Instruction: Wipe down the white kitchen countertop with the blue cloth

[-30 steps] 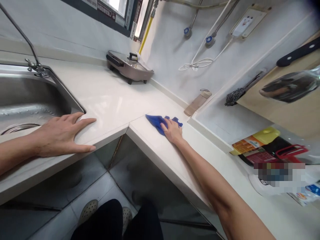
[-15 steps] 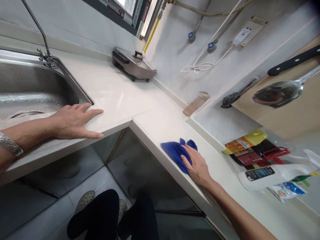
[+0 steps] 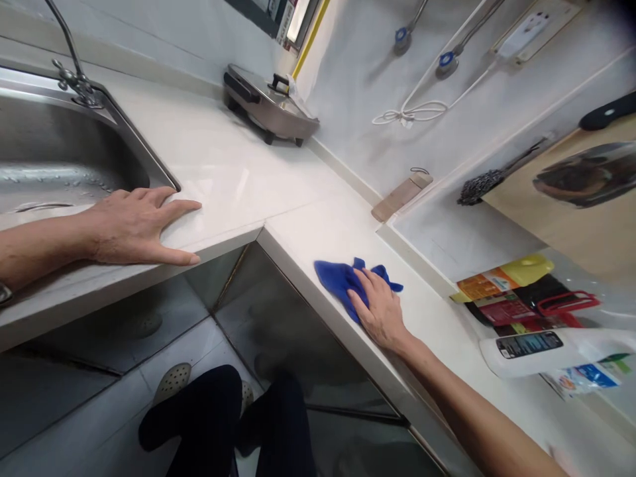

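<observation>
My right hand (image 3: 381, 311) presses a crumpled blue cloth (image 3: 334, 278) onto the white countertop (image 3: 308, 232), near its front edge, just right of the inner corner. The fingers curl over the cloth, and part of it is covered by them. My left hand (image 3: 130, 226) lies on the counter beside the steel sink (image 3: 133, 159). Its fingers are spread, with the thumb near the counter's front edge and nothing held.
An electric pan (image 3: 271, 109) stands in the back corner. Beside the wall lies a flat brown object (image 3: 401, 197) with a loop. A white spray bottle (image 3: 527, 349) and a yellow-orange package (image 3: 497, 281) are at right. A faucet (image 3: 79, 85) rises behind the sink.
My right hand and the blue cloth have shifted slightly up and left in view, and the cloth's folds have spread rightward. The camera has tilted a little. My left hand keeps its place beside the sink.
</observation>
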The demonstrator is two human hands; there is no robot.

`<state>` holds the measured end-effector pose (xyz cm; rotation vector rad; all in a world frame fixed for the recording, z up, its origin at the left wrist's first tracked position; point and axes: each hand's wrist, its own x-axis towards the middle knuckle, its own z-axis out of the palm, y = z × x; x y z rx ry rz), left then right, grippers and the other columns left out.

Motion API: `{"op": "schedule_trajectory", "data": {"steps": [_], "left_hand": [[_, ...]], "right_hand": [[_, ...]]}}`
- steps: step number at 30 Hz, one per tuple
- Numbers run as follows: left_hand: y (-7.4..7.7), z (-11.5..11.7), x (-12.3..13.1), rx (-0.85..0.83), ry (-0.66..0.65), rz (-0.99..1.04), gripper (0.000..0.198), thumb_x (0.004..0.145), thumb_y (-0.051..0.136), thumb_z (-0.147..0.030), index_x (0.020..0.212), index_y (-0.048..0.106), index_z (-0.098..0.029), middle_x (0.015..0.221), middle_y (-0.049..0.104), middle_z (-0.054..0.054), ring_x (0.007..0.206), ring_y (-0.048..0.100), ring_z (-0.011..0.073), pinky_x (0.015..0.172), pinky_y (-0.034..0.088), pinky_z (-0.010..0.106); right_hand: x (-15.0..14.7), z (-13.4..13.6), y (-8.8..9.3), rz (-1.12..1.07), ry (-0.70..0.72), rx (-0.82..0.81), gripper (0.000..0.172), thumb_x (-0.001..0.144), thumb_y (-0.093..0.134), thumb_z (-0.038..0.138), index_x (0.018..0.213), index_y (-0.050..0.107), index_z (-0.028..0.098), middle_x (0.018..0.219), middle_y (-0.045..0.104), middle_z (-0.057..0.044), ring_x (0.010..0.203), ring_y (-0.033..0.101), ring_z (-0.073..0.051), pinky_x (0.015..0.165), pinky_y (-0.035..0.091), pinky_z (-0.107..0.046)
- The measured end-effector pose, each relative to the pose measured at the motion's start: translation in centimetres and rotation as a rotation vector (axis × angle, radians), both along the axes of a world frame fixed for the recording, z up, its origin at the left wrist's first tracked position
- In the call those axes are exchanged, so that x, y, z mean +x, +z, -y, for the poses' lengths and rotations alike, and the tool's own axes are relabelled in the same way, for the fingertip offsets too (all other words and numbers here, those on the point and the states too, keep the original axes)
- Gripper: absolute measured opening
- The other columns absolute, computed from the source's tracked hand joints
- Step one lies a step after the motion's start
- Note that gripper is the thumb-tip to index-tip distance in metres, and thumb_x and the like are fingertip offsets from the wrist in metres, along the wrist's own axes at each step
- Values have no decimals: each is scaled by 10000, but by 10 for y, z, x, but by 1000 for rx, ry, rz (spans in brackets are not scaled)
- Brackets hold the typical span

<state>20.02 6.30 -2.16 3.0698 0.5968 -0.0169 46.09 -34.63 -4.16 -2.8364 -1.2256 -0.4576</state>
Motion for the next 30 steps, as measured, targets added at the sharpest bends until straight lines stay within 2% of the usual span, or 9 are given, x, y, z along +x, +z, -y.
{"op": "schedule_trajectory", "data": {"steps": [8, 11, 14, 18, 22, 26, 30], "left_hand": [[-1, 0, 2, -15, 23, -13, 1038, 818, 347, -908, 1645, 184, -303, 1616, 257, 196, 1387, 415, 438, 1116, 388, 567], [-1, 0, 1, -10, 7, 0, 1023, 826, 349, -900, 1643, 190, -306, 1611, 263, 199, 1393, 409, 442, 1115, 385, 578], [2, 2, 1, -12, -4, -2, 1008, 834, 379, -881, 1639, 208, -300, 1602, 277, 198, 1394, 407, 430, 1120, 382, 571], [7, 6, 0, -36, 8, -10, 996, 844, 406, -857, 1638, 220, -286, 1595, 285, 204, 1389, 414, 432, 1125, 378, 568], [9, 9, -1, -41, 15, -12, 985, 856, 398, -849, 1642, 210, -285, 1611, 268, 213, 1397, 408, 438, 1131, 372, 564], [12, 11, -1, -36, 6, -19, 965, 878, 388, -826, 1648, 195, -277, 1617, 263, 223, 1415, 397, 455, 1138, 359, 568], [11, 8, 0, -42, 27, -52, 1031, 829, 421, -867, 1655, 180, -298, 1641, 239, 212, 1423, 386, 454, 1148, 348, 555]], "right_hand": [[19, -110, 7, -13, 31, 85, 534, 1040, 332, 508, 1450, 581, 274, 1533, 552, -114, 1358, 462, -348, 1076, 375, -621], [27, -135, 10, -26, 20, 126, 514, 1039, 353, 491, 1420, 606, 255, 1494, 590, -123, 1306, 483, -355, 1057, 373, -623], [30, -146, 11, -39, -9, 165, 501, 1035, 374, 462, 1411, 611, 232, 1459, 619, -131, 1278, 501, -357, 1049, 376, -623], [25, -145, 13, -46, 5, 217, 495, 1026, 398, 415, 1451, 580, 240, 1444, 633, -121, 1293, 508, -349, 1055, 381, -604], [11, -129, 14, -38, 61, 224, 512, 1005, 427, 362, 1496, 548, 276, 1471, 613, -103, 1294, 532, -336, 1033, 417, -565], [-8, -95, 9, 16, 182, 178, 450, 1011, 430, 347, 1407, 637, 300, 1487, 600, -95, 1313, 547, -323, 980, 470, -502], [-18, -40, 2, 76, 284, 192, 407, 1030, 432, 355, 1359, 655, 266, 1411, 655, -107, 1269, 601, -294, 950, 507, -453]]}}
